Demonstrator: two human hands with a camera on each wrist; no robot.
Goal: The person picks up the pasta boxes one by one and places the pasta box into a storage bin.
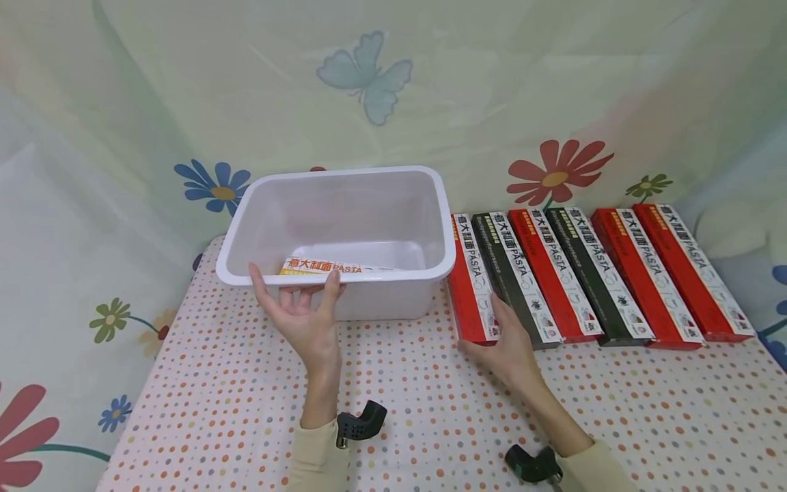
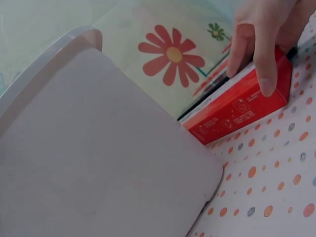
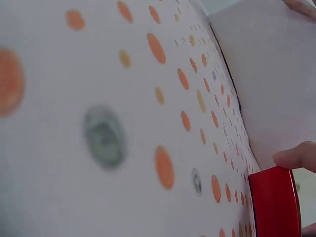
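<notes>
My left hand (image 1: pixel 304 314) holds the front rim of a white plastic bin (image 1: pixel 424 275), some fingers curled beneath the lip and others reaching over it. Inside the bin lies a pasta box (image 1: pixel 326 265) with orange lettering and a yellow edge, partly hidden by the front wall. My right hand (image 1: pixel 507 342) grips the near end of the leftmost red pasta box (image 1: pixel 470 321). In the left wrist view, fingers (image 2: pixel 266 74) of that hand lie along the red box's side. The right wrist view catches the thumb (image 3: pixel 294 157) at the red box's end.
More red and dark pasta boxes (image 1: pixel 581 273) lie side by side to the right of the gripped one. A dotted cloth (image 1: pixel 418 410) covers the table. Behind it hangs a printed curtain (image 1: pixel 467 102) close to the bin and box ends.
</notes>
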